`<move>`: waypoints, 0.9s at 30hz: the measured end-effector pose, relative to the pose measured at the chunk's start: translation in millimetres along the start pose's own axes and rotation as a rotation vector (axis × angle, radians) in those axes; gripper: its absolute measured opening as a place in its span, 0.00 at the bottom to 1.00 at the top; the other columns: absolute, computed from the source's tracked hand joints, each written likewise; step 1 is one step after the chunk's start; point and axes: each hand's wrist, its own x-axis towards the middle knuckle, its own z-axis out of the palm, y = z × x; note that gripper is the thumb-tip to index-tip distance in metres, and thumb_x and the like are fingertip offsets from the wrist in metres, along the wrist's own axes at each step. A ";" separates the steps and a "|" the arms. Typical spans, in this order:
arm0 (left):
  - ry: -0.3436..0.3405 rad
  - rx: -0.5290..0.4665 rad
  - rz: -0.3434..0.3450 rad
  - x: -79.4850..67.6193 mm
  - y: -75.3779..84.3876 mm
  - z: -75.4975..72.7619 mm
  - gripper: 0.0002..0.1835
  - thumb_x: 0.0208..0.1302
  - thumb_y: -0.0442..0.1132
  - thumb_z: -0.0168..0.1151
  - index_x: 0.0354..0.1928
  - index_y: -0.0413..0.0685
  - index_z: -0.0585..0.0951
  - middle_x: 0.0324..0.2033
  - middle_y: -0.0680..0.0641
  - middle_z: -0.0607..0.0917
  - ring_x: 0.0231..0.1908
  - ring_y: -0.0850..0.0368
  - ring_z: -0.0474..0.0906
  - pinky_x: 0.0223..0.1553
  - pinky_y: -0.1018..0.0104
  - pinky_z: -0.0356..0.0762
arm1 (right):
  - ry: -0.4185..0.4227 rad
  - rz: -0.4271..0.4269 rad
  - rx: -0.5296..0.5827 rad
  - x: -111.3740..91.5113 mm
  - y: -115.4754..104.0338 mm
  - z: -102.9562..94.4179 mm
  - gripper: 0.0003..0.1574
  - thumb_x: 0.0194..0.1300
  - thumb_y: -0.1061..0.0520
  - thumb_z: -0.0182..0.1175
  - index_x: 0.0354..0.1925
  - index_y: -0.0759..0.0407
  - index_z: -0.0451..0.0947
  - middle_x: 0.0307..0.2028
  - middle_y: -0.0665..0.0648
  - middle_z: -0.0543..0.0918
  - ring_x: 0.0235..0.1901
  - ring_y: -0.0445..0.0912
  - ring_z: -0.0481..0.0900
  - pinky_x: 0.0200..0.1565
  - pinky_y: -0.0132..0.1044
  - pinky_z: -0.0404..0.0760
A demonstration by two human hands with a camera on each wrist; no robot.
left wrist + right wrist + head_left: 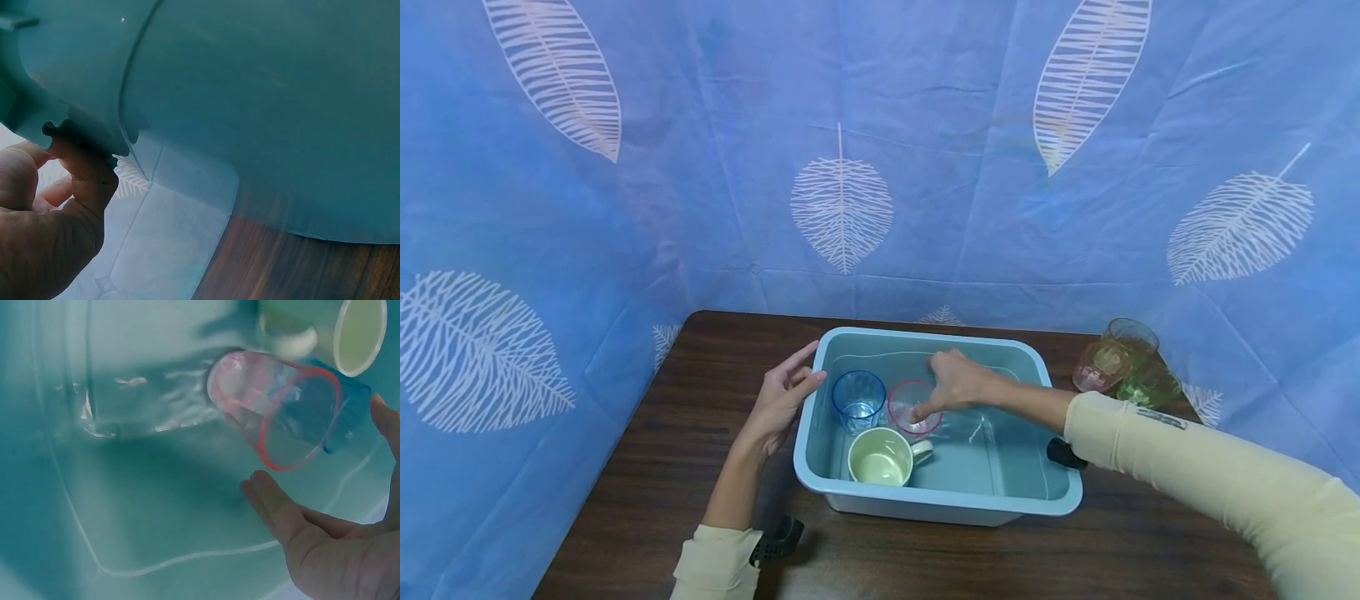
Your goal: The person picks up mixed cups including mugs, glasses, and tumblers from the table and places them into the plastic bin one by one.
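A light blue plastic tub (925,498) holds a blue-tinted clear cup (859,400), a clear cup with a pink rim (915,408) and a pale green mug (882,458). My left hand (781,406) is at the tub's left rim, thumb and index finger extended; from the left wrist, its fingertips meet the rim's underside. Inside the tub, my right hand (957,385) reaches toward the pink-rimmed cup. Its thumb overlaps that cup in the head view. The right wrist view shows the fingers (269,503) spread, with a gap between them and the pink rim.
Several tinted glasses, including a pink one (1101,367) and a green one (1150,383), stand close together right of the tub. Under everything is a dark wooden table (715,350). A blue cloth (925,208) with white leaf prints hangs behind.
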 end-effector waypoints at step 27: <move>0.001 -0.001 -0.003 0.2 -3.2 0.1 0.32 0.76 0.36 0.61 0.78 0.45 0.65 0.36 0.40 0.85 0.38 0.50 0.82 0.42 0.62 0.86 | 0.045 -0.257 0.132 -31.5 15.9 -27.7 0.17 0.63 0.61 0.71 0.48 0.71 0.84 0.39 0.59 0.87 0.42 0.57 0.86 0.47 0.43 0.85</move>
